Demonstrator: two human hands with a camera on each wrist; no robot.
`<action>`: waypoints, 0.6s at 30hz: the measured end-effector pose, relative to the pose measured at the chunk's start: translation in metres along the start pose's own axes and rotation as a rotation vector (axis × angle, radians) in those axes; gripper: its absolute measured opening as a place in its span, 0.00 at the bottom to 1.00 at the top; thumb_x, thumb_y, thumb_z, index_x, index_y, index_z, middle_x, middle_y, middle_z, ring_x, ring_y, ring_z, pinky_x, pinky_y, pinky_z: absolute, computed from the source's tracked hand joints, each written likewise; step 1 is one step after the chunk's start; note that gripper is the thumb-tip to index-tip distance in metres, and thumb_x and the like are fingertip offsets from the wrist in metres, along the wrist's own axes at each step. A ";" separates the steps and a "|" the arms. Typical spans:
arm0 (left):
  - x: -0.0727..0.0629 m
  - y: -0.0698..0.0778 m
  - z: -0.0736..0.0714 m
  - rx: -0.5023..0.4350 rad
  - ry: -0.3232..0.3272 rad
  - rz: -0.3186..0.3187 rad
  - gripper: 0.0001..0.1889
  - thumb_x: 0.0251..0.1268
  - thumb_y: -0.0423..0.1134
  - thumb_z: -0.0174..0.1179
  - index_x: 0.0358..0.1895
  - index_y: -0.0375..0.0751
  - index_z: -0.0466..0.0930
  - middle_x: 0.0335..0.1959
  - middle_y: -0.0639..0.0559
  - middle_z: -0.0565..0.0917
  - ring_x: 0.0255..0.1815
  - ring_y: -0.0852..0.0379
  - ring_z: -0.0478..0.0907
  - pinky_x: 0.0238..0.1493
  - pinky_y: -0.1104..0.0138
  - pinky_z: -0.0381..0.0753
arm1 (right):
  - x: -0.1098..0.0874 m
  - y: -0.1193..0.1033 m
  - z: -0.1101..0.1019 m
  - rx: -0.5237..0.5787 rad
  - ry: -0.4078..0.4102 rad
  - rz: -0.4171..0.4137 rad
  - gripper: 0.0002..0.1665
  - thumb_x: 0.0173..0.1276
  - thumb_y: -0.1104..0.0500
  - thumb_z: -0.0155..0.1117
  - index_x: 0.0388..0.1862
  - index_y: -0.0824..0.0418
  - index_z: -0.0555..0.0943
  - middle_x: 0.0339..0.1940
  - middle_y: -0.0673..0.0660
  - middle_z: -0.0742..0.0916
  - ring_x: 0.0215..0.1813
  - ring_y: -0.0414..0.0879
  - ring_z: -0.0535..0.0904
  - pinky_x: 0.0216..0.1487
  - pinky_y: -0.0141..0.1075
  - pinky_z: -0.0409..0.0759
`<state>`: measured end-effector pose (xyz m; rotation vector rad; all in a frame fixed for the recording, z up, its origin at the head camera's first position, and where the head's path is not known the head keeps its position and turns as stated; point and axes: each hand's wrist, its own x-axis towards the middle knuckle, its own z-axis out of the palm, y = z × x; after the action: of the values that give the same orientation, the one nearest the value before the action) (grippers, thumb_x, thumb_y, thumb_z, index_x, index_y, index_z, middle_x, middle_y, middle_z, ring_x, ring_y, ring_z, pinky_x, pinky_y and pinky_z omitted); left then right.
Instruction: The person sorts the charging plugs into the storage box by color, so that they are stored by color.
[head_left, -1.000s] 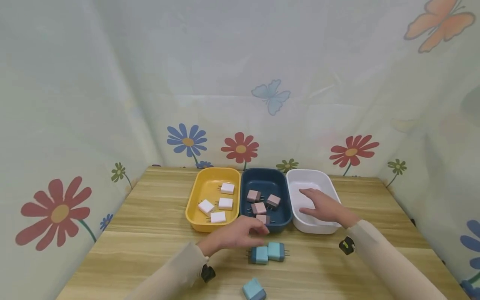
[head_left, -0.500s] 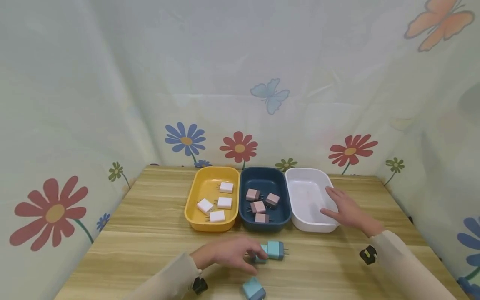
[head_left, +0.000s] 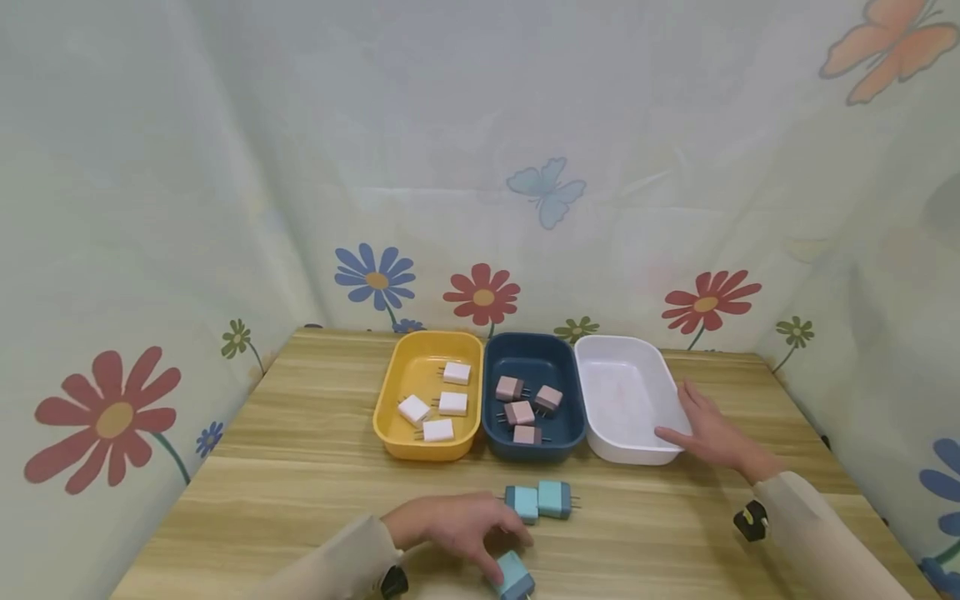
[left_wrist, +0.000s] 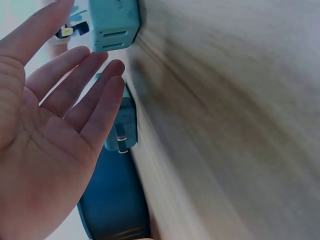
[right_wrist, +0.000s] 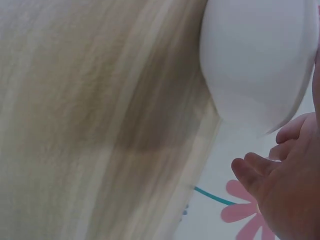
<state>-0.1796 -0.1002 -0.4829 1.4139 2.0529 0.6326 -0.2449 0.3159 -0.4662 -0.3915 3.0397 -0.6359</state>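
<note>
My left hand (head_left: 465, 527) hovers at the table's front, its fingers spread and loosely bent. The thumb lies by the nearest teal plug-in charger (head_left: 513, 577), and whether they touch I cannot tell. In the left wrist view this charger (left_wrist: 114, 24) shows two slots, with the palm facing it and no grip around it. Two more teal chargers lie side by side just beyond, the left one (head_left: 522, 503) against the right one (head_left: 555, 498). At the right side of the white tray (head_left: 626, 392), my right hand (head_left: 712, 429) has its thumb over the rim and its fingers outside.
Left of the white tray stand a dark blue tray (head_left: 534, 352) with several pink chargers (head_left: 549, 399) and a yellow tray (head_left: 408, 367) with several white chargers (head_left: 452, 404). All rest on a wood-grain table (head_left: 300, 467) before a flowered curtain (head_left: 420, 125).
My left hand has come back toward the front, from over the paired teal chargers to the nearest one. My right hand has moved from above the white tray to its right side.
</note>
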 end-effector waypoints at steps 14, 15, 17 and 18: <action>0.000 -0.004 0.005 -0.022 -0.058 -0.003 0.22 0.58 0.39 0.67 0.58 0.51 0.77 0.51 0.69 0.77 0.47 0.73 0.70 0.51 0.76 0.69 | -0.001 0.006 0.005 0.132 -0.069 0.017 0.64 0.61 0.39 0.64 0.73 0.74 0.37 0.71 0.78 0.49 0.69 0.74 0.48 0.64 0.66 0.49; 0.001 -0.004 0.005 -0.022 -0.060 -0.003 0.22 0.58 0.39 0.67 0.57 0.51 0.77 0.51 0.69 0.77 0.47 0.73 0.70 0.51 0.76 0.69 | -0.001 0.006 0.005 0.134 -0.069 0.016 0.65 0.60 0.39 0.65 0.73 0.74 0.37 0.71 0.78 0.49 0.69 0.74 0.47 0.63 0.66 0.49; 0.001 -0.004 0.005 -0.015 -0.064 0.002 0.22 0.57 0.38 0.67 0.57 0.51 0.77 0.51 0.69 0.77 0.47 0.73 0.70 0.51 0.76 0.69 | -0.001 0.007 0.006 0.140 -0.070 0.015 0.65 0.60 0.40 0.65 0.73 0.74 0.37 0.71 0.78 0.49 0.69 0.74 0.47 0.64 0.66 0.48; 0.001 -0.004 0.006 -0.013 -0.067 0.002 0.22 0.57 0.37 0.67 0.57 0.51 0.77 0.51 0.69 0.77 0.47 0.73 0.70 0.50 0.76 0.69 | -0.001 0.007 0.006 0.140 -0.073 0.015 0.65 0.60 0.39 0.65 0.73 0.74 0.37 0.71 0.78 0.49 0.70 0.74 0.47 0.64 0.66 0.48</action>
<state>-0.1790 -0.1002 -0.4900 1.4114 1.9926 0.5904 -0.2453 0.3195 -0.4745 -0.3779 2.9049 -0.8092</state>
